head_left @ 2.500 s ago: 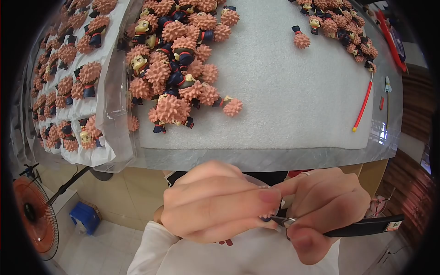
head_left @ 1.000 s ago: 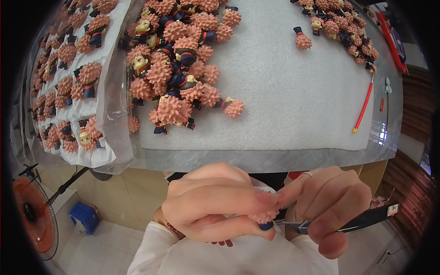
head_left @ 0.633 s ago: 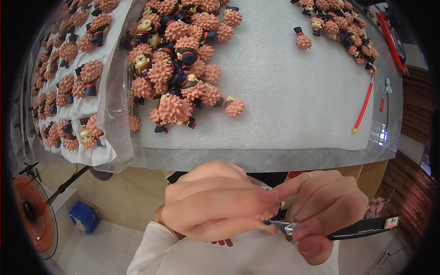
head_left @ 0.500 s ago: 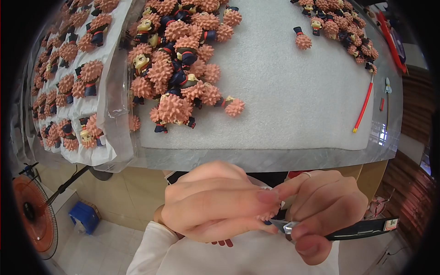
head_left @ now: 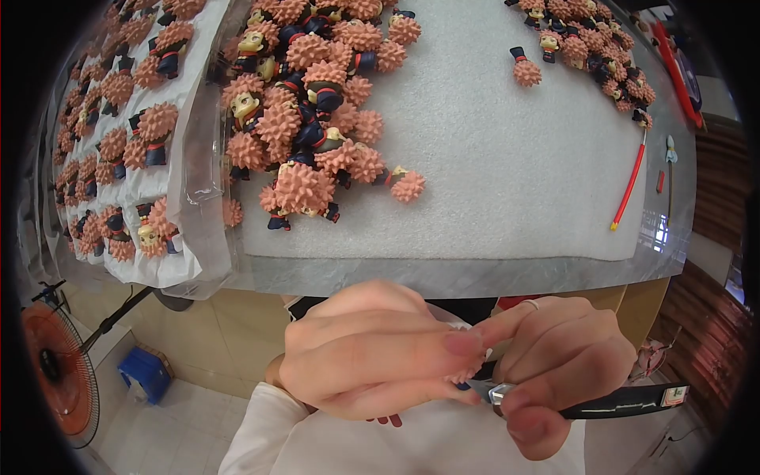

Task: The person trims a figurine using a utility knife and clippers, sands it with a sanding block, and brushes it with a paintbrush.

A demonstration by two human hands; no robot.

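Close to the body, below the table's front edge, my left hand [head_left: 360,352] is closed around a small figurine [head_left: 469,370] with pink spiky hair, mostly hidden by the fingers. My right hand [head_left: 562,352] grips a black-handled utility knife [head_left: 621,402], its handle reaching out to the right. The knife's metal blade end points left at a dark blue part of the figurine. Whether the edge touches it I cannot tell. A fingertip of the right hand rests by the left thumb, over the figurine.
A heap of similar figurines [head_left: 305,119] lies on the white foam sheet [head_left: 475,174], another pile [head_left: 590,47] at the back right. Figurines in rows fill a white tray [head_left: 186,237] at left. A red-handled brush [head_left: 629,182] lies right. An orange fan [head_left: 55,364] stands lower left.
Both hands keep nearly the same pose. The knife handle's far end has swung slightly downward. The table scene has shifted by a hair.
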